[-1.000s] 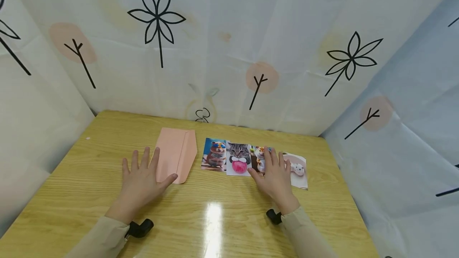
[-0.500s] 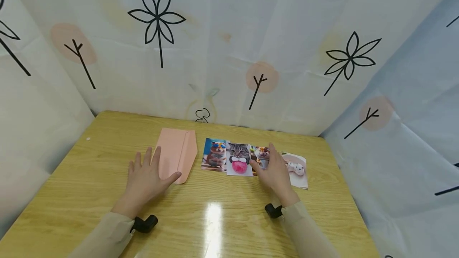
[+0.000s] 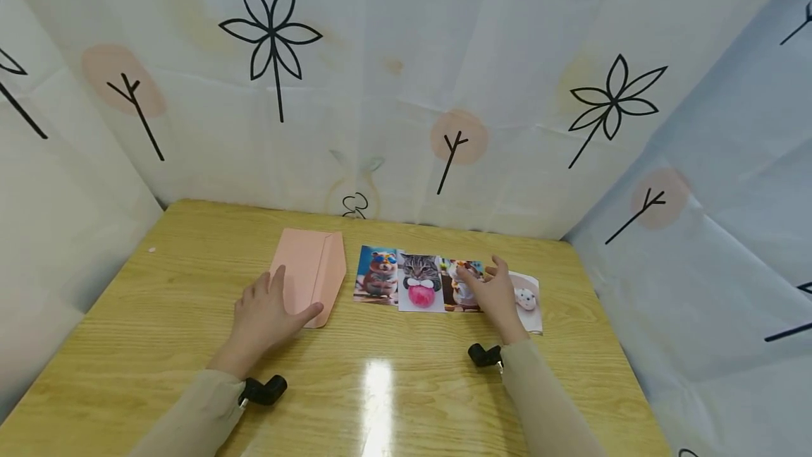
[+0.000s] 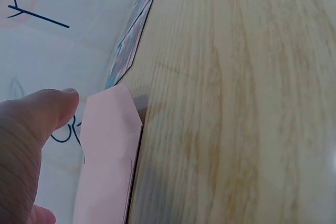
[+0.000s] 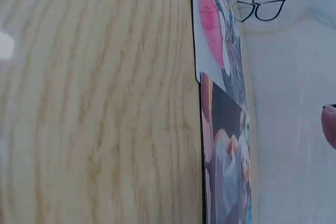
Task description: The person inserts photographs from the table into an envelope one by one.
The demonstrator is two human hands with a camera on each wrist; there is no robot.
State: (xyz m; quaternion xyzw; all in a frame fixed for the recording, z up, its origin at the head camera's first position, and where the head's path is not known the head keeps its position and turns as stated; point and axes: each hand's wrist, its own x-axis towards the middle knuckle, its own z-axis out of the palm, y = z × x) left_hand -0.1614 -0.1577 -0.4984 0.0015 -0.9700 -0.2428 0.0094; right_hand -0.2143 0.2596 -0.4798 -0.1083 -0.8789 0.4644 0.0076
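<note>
A pink envelope (image 3: 301,270) lies on the table with its flap spread toward the right. Over its lower left corner hovers my left hand (image 3: 263,316), fingers relaxed and thumb held away; the left wrist view shows the thumb (image 4: 50,111) beside the envelope (image 4: 107,150). To the right, photo cards form a row: a hamster in sunglasses (image 3: 379,277), a cat with a pink ball (image 3: 420,286), a third animal card (image 3: 457,295) and a white-animal card (image 3: 528,300). My right hand (image 3: 497,298) is above the last two, loosely bent, holding nothing, and partly covers them.
The wooden table (image 3: 342,372) meets a white patterned curtain (image 3: 393,90) behind and at both sides. Black wrist cameras stick out from the left sleeve (image 3: 209,400) and the right sleeve (image 3: 539,386). A tiny pale speck (image 3: 151,250) lies at the far left.
My right hand has turned from flat and spread to sideways, with its fingers bending. My left hand has shifted slightly right, its fingers drawing closer together. The envelope and cards stay in place.
</note>
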